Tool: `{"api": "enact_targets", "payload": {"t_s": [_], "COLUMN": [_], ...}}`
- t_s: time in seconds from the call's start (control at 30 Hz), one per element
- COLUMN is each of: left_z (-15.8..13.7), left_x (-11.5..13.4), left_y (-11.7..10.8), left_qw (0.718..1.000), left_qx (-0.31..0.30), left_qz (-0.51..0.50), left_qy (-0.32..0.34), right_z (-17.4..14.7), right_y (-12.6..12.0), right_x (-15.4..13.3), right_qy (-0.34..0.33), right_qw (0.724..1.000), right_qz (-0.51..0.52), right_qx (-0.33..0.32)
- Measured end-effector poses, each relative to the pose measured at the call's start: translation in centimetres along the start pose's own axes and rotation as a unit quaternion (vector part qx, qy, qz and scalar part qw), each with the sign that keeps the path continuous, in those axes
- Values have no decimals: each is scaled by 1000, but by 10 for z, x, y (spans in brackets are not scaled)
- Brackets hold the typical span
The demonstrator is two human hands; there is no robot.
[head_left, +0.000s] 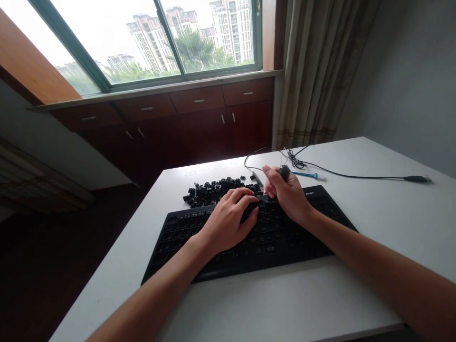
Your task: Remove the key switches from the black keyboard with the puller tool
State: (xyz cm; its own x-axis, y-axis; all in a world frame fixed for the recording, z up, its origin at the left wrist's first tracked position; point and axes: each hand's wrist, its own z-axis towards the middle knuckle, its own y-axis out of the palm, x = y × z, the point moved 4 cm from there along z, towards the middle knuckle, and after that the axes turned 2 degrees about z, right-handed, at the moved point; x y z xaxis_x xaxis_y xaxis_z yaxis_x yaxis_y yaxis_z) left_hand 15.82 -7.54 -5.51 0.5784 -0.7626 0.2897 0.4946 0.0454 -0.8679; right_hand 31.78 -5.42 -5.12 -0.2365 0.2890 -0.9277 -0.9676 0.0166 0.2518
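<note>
A black keyboard lies on the white table, with keycaps gone from much of its surface. My left hand rests over its middle, fingers bent and apart, fingertips near the upper key rows. Closed in a fist, my right hand is at the keyboard's upper edge, right of my left hand. The black handle end of a tool sticks out of the top of that fist; its working tip is hidden. Behind the keyboard is a heap of loose black keycaps.
A thin blue stick-like tool lies beyond my right hand. The black cable loops in a tangle and runs right to its plug. A grey flat strip lies by the keycaps. Cabinets stand under the window.
</note>
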Motion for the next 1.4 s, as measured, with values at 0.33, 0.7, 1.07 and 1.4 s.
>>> {"api": "enact_targets", "payload": {"t_s": [0.33, 0.7, 1.07, 1.4], "left_z": [0, 0, -1, -1], "left_x": [-1, 2, 1, 0], "left_y": [3, 3, 1, 1], "left_qw": [1000, 1000, 1000, 999], "left_qx": [0, -22, -14, -22], "left_qz": [5, -11, -13, -7], "left_qy": [1, 15, 24, 23], "right_z": [1, -6, -7, -5], "right_y": [3, 3, 5, 3], "right_x": [7, 0, 0, -3], "right_qy": [-1, -32, -23, -20], "right_qw": [1000, 999, 995, 997], "right_qz": [8, 4, -88, -77], "right_qx": [16, 14, -39, -8]}}
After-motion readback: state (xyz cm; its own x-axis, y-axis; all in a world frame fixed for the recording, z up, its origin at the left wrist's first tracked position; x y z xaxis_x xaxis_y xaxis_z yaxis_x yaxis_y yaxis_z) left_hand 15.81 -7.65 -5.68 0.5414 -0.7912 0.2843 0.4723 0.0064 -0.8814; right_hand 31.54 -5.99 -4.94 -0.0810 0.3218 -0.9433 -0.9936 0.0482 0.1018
